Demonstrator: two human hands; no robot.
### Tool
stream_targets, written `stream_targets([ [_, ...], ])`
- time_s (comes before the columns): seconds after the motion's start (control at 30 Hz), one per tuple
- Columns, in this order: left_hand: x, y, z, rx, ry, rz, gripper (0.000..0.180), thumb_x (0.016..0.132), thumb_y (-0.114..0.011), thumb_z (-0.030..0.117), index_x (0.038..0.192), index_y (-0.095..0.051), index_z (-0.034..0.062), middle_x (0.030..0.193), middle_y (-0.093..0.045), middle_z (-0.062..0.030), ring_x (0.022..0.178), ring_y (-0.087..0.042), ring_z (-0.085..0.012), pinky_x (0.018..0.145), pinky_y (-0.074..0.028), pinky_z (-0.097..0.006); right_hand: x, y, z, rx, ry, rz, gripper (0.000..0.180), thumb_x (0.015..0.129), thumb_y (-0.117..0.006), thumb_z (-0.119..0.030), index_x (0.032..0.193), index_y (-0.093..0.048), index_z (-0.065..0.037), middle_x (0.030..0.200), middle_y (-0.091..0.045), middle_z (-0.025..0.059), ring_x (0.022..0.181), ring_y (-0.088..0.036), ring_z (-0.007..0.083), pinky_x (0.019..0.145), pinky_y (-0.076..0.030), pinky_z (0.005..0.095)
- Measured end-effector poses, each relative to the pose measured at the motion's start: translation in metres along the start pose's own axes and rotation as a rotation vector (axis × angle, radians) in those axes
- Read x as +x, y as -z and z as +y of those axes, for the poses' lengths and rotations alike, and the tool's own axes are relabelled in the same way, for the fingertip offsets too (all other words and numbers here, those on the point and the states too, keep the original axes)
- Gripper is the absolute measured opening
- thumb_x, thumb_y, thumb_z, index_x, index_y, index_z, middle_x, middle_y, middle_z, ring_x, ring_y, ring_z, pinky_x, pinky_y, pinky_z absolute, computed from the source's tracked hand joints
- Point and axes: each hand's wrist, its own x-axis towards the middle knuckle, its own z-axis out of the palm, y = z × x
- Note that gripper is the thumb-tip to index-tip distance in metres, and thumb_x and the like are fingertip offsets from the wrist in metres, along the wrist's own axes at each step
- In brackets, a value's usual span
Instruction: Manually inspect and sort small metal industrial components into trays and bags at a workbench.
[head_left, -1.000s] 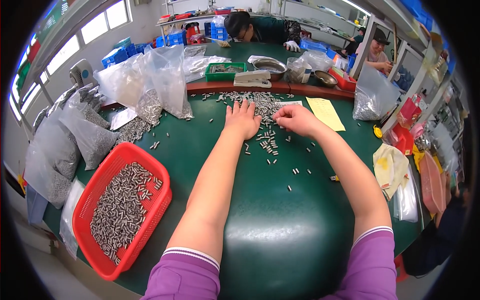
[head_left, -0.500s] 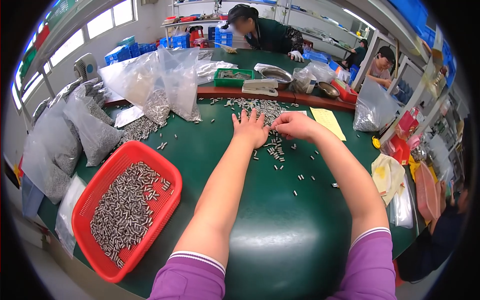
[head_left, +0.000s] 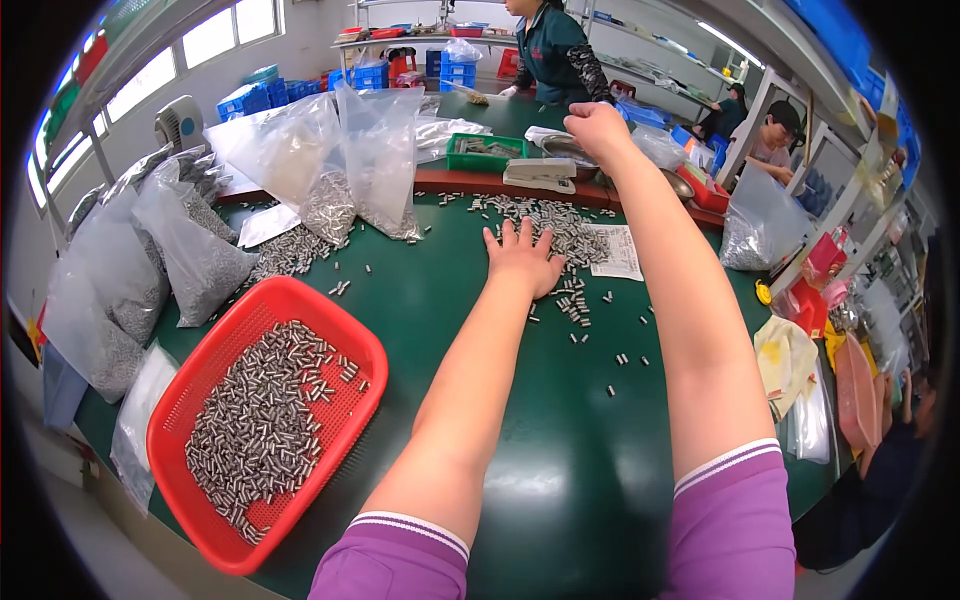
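My left hand (head_left: 525, 262) lies with fingers spread on the green tabletop, at the near edge of a loose pile of small metal cylinders (head_left: 565, 222). Some of the cylinders are scattered to its right. Raised at the far edge of the table, near a metal bowl (head_left: 562, 148), is my right hand (head_left: 602, 132). Its fingers are pinched together; whether something small is between them cannot be made out. A white printed slip (head_left: 617, 255) lies beside the pile. At my left stands a red plastic basket (head_left: 345, 410) holding many similar cylinders.
Clear bags of metal parts (head_left: 190, 250) crowd the left side. A green tray (head_left: 458, 161) and a white device (head_left: 540, 172) stand along the raised back ledge. A person (head_left: 548, 55) stands across the table. A cloth (head_left: 783, 360) lies at the right edge.
My right hand has lifted from the pile beside my left hand and moved forward to the back ledge. The left hand stays spread by the pile. The person opposite has straightened up.
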Motion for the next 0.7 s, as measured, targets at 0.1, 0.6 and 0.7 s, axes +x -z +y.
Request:
stream_targets([
  [0.1,0.000,0.000,0.000,0.021,-0.002,0.007,0.060,0.093,-0.028,0.051,0.146,-0.024,0.0221,0.153,-0.013,-0.0114,0.141,-0.010,-0.0348,0.110,-0.004,-0.058,-0.016,0.017,0.025,0.074,-0.015,-0.064,0.038,0.075,-0.063,-0.021,0.108,-0.065,-0.003,0.103,-0.067,0.0168,0.097,-0.064,0.0261,0.086,-0.047,0.0322],
  [0.6,0.003,-0.002,-0.005,0.040,-0.019,0.007,0.058,0.094,-0.027,0.049,0.146,-0.024,0.0223,0.154,-0.013,-0.0090,0.141,-0.011,-0.0346,0.111,-0.004,-0.057,-0.118,0.161,0.121,-0.329,-0.334,-0.086,0.027,0.072,-0.065,-0.018,0.096,-0.069,-0.006,0.089,-0.069,0.0126,0.078,-0.066,0.0219,0.074,-0.052,0.0329],
  [0.7,0.005,-0.004,-0.006,0.047,-0.027,0.017,0.058,0.094,-0.028,0.049,0.145,-0.025,0.0225,0.154,-0.014,-0.0087,0.140,-0.012,-0.0349,0.111,-0.005,-0.057,-0.147,0.196,0.124,-0.412,-0.370,-0.175,0.027,0.071,-0.067,-0.020,0.095,-0.070,-0.007,0.090,-0.069,0.0111,0.083,-0.066,0.0235,0.078,-0.051,0.0332],
])
